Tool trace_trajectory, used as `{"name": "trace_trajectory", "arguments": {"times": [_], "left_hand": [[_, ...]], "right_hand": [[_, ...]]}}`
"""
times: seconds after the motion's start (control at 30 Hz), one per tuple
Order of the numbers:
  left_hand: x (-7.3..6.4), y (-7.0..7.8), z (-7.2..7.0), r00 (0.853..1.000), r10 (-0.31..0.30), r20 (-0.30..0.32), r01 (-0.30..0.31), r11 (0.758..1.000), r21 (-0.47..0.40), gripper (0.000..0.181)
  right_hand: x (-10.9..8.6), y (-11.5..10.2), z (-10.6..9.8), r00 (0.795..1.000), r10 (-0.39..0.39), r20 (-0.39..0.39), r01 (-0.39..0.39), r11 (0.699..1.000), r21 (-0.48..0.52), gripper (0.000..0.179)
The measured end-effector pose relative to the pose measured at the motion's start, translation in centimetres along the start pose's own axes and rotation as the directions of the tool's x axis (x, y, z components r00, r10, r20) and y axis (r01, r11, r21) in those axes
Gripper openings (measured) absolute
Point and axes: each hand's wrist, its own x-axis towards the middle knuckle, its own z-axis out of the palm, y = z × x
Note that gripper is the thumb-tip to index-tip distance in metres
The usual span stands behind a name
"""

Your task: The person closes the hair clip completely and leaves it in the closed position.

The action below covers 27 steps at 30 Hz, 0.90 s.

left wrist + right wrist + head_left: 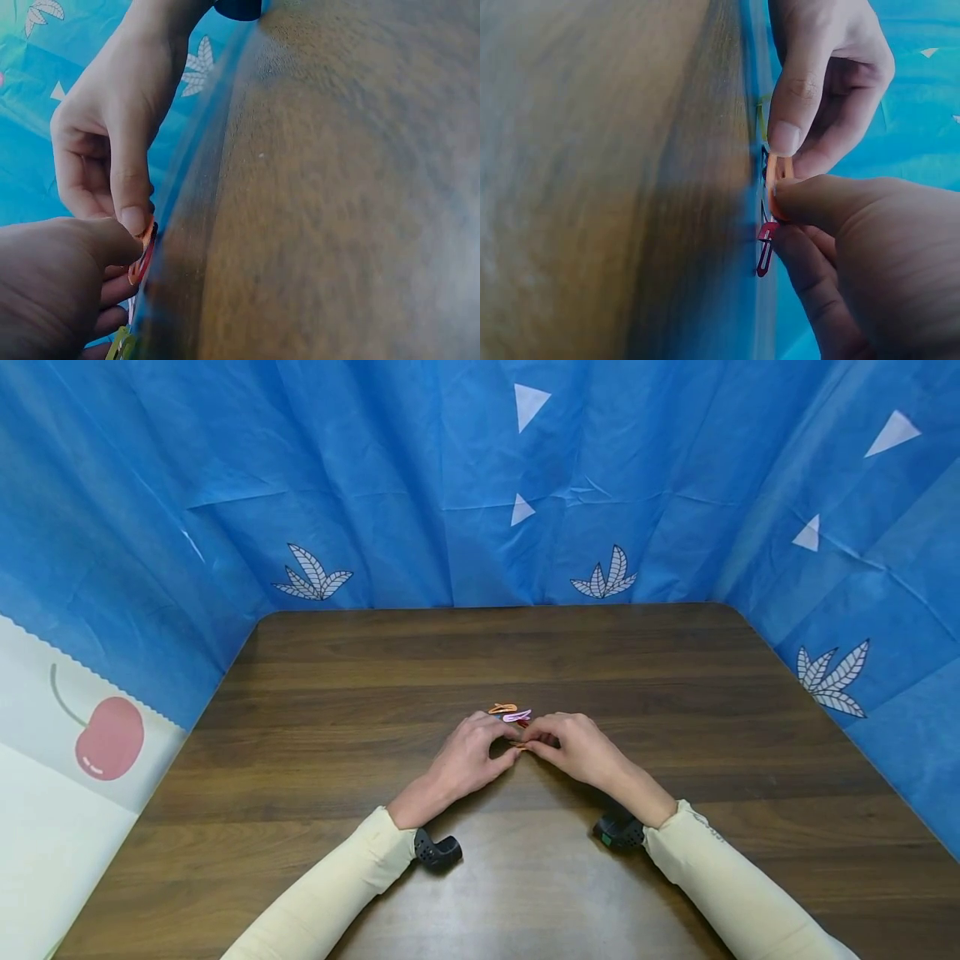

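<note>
Both hands meet near the middle of the table over a small orange hair clip (771,180). My left hand (468,752) pinches one end of it between thumb and finger. The other end is pinched by my right hand (581,747); fingertips cover part of the clip. Just beyond the fingers lie a pale pink hair clip (517,716) and another orange clip (502,708). A red hair clip (764,259) shows by the right fingers in the right wrist view. Low in the left wrist view, a yellow-green clip (121,343) appears beside the left fingers.
The dark wooden table (360,668) spreads out around the hands. A blue curtain (420,485) with white leaf prints stands behind and to the right. White cloth with a cherry print (109,739) hangs at the left. Black wrist devices (438,852) sit below both wrists.
</note>
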Motion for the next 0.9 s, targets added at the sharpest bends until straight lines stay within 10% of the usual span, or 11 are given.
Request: {"name": "trace_trajectory", "arguments": {"times": [0.43,0.9], "left_hand": [[-0.3,0.4,-0.8,1.0,-0.019,-0.025,0.015,0.992,-0.122,0.005],[-2.5,1.2,-2.8,0.984,-0.175,0.032,0.175,0.915,-0.364,0.012]], "right_hand": [[-0.1,-0.5,-0.5,1.0,0.016,-0.024,-0.013,0.995,0.101,0.007],[-1.0,-2.4,-1.5,0.983,0.158,0.095,-0.181,0.922,0.341,0.005]]}}
